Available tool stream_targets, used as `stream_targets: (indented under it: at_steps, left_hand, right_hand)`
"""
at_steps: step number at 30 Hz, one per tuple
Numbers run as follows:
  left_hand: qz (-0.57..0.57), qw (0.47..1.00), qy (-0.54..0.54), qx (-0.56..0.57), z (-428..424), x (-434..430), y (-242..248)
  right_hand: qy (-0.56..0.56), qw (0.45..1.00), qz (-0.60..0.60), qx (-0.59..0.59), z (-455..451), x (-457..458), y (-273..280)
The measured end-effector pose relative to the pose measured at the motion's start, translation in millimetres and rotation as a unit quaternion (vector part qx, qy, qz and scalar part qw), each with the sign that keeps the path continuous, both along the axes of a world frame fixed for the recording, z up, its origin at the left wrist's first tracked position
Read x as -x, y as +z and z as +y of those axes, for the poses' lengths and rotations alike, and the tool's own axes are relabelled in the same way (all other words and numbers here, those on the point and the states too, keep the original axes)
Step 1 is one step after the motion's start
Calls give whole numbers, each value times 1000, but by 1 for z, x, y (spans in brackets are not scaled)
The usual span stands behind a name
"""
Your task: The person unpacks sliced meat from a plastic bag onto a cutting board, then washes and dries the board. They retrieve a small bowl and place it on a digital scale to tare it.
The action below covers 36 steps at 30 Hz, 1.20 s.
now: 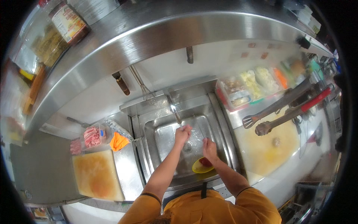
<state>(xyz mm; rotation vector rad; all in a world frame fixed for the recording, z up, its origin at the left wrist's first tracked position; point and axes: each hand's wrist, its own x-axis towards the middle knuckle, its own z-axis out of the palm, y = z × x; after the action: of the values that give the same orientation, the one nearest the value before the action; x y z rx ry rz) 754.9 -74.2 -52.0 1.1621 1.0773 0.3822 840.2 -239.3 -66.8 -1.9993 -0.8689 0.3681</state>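
Over a stainless steel sink [165,134], my left hand [183,134] is at the mouth of the faucet [174,110], its fingers curled near a small pinkish thing that I cannot make out. My right hand [209,149] is curled to the right of the drain [187,146]; whether it holds anything is hidden. Beneath my right wrist, a yellow oval bowl [200,168] with something dark red in it lies at the sink's near side.
Cutting boards lie left [95,173] and right [268,151]. Tongs [291,110] jut over the right board. Food containers [237,96] stand behind it. At left are a tub of sliced meat [92,137] and an orange cloth [119,141]. A whisk [141,84] hangs behind the sink, below a steel shelf [167,36].
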Motion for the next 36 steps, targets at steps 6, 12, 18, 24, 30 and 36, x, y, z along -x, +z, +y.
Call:
stream_targets:
  at_steps: [6,12,18,24,30,36]
  left_hand:
    - [66,977,77,-187,27,-25,2]
    - [57,970,-35,-232,23,15,-14]
    - [120,961,-73,-237,9,73,-17]
    - [114,981,-39,-154,-35,138,-40]
    - [174,964,-61,-194,-74,132,-56]
    - [148,945,-54,-286,-83,121,-54]
  right_hand:
    - [-110,968,-107,-196,86,-45,64]
    - [-179,922,-96,-330,236,-136,178]
    - [-155,865,-205,-432,317,-194,212]
    - [-141,873,-219,-412,331,-240,184]
    - [-100,930,-76,-344,229,-169,78]
    - [-18,747,664,-5,141,-12,-69]
